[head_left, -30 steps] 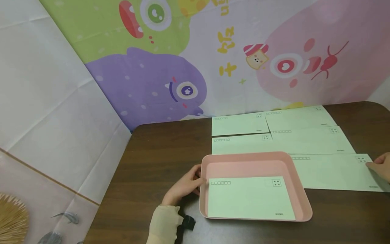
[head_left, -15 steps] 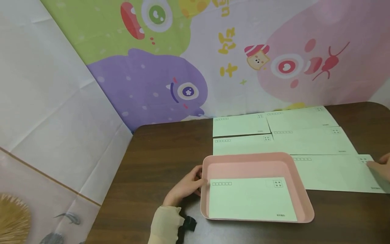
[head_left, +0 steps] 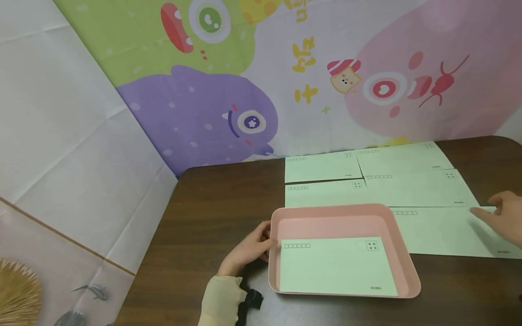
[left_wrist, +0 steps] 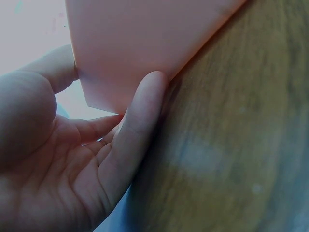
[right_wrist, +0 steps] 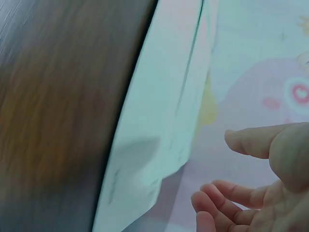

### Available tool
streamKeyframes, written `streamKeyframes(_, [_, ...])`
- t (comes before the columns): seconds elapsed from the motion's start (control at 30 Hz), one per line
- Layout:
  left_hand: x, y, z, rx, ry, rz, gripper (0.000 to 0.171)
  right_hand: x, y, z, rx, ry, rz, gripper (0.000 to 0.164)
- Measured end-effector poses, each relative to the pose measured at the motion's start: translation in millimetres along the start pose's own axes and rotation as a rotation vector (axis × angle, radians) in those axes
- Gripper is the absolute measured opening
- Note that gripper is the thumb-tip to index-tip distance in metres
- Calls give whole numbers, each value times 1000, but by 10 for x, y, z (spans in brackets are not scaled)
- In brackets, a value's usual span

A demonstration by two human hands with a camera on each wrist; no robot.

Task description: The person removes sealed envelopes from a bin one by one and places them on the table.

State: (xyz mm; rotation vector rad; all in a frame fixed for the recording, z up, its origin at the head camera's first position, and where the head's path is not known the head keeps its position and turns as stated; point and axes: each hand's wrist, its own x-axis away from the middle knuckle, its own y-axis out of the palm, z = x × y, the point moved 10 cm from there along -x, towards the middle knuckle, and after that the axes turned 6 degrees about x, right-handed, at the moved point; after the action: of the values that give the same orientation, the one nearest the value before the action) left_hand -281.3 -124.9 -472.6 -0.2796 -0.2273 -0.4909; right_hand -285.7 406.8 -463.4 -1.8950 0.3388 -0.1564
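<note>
In the head view my left hand (head_left: 248, 248) grips the left side of a pink tray (head_left: 334, 220), its thumb at the rim. The left wrist view shows the tray's wall (left_wrist: 140, 43) between the thumb and the fingers. A pale green envelope (head_left: 334, 267), printed with small boxes and a stamp square, lies in the tray. My right hand (head_left: 505, 216) hovers over the right end of another envelope (head_left: 436, 233) on the table. Its thumb and fingers are apart and hold nothing, as the right wrist view of the hand (right_wrist: 280, 198) also shows.
Several more envelopes (head_left: 416, 188) lie in rows toward the back of the brown wooden table (head_left: 212, 213), and the tray covers part of some. A cloth with cartoon figures (head_left: 191, 117) hangs behind the table's far edge. A black strap (head_left: 253, 299) sits by my left sleeve.
My right hand has let go of the right end of the envelope, risen a little and shifted left over it. My left hand and the tray stay in place.
</note>
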Motion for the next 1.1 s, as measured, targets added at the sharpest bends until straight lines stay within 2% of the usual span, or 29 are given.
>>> streamKeyframes(0.07, [-24, -13, -52, -9, -6, 7, 55, 59, -37, -170, 11, -46, -3, 72])
streamKeyframes(0.17, [-38, -22, -74, -15, -8, 12, 55, 240, -189, -543, 0, -113, -67, 68])
streamKeyframes(0.23, [-38, -25, -70, -17, -9, 13, 55, 359, -292, -800, 6, -166, -71, 65])
streamKeyframes(0.33, [-5, -14, -5, -10, 1, 5, 54, 496, -415, -1118, 5, -238, -79, 58])
streamKeyframes(0.43, [51, 13, 102, -5, 9, -5, 54, 599, -444, -1340, 9, -302, -63, 52])
streamKeyframes(0.53, [106, 38, 201, -8, 8, -10, 53, 742, -427, -1519, 15, -358, -40, 48])
streamKeyframes(0.7, [125, 45, 233, -17, 2, -7, 54, 1012, -394, -1821, 30, -499, 77, 39])
streamKeyframes(0.77, [123, 41, 229, -21, 1, -4, 54, 1083, -362, -1924, 43, -549, 99, 38])
streamKeyframes(1.1, [115, 37, 202, -20, -10, 1, 53, 1221, -127, -2233, 91, -654, 48, 41])
